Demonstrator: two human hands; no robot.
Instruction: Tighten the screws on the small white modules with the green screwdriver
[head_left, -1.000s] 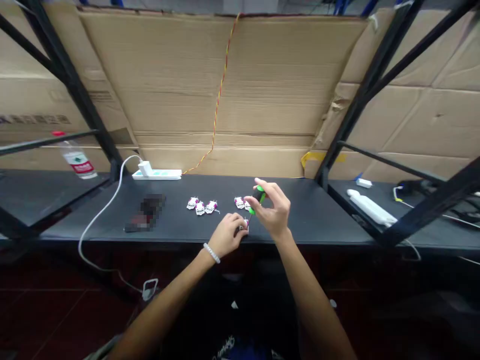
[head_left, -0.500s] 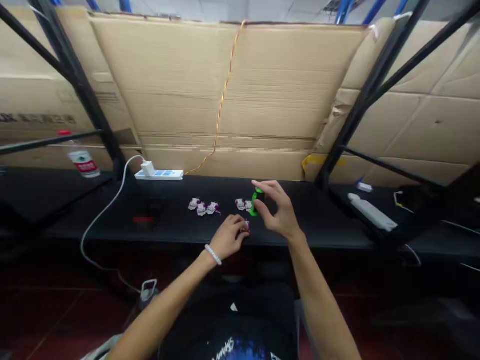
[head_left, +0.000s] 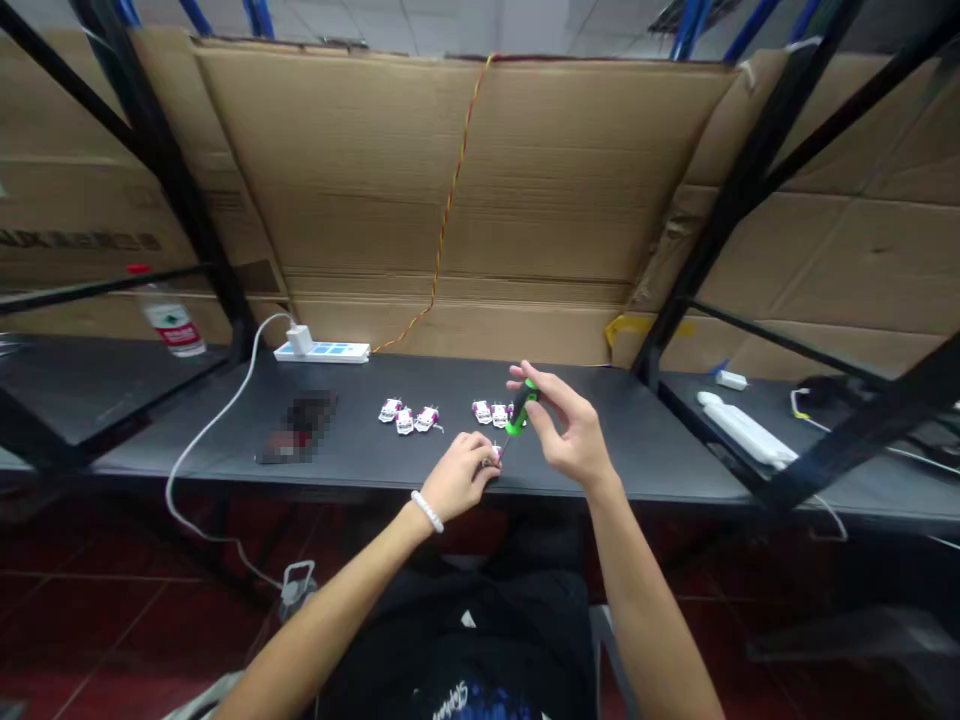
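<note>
Between the fingers of my right hand (head_left: 566, 420) is a green and black screwdriver (head_left: 523, 405), tilted, its thin shaft pointing down and left. The shaft's end reaches a small white and purple part (head_left: 496, 455) near the table's front edge. My left hand (head_left: 459, 468), with a white beaded bracelet on the wrist, is closed on that part, and its fingers hide much of it. Similar white and purple parts (head_left: 405, 419) lie in a group to the left. Others (head_left: 482, 411) sit just behind the screwdriver, partly covered by it.
A white power strip (head_left: 330, 352) with a plugged-in charger lies at the back of the black table (head_left: 600, 480); its white cable (head_left: 196, 440) hangs over the front edge. A bottle (head_left: 175, 325) stands left. Black metal posts (head_left: 724, 215) flank the workspace, with a cardboard wall (head_left: 337, 170) behind.
My right hand has tipped the screwdriver from nearly upright to a slant, and its shaft now shows, reaching the part. My left hand stays in place on that part.
</note>
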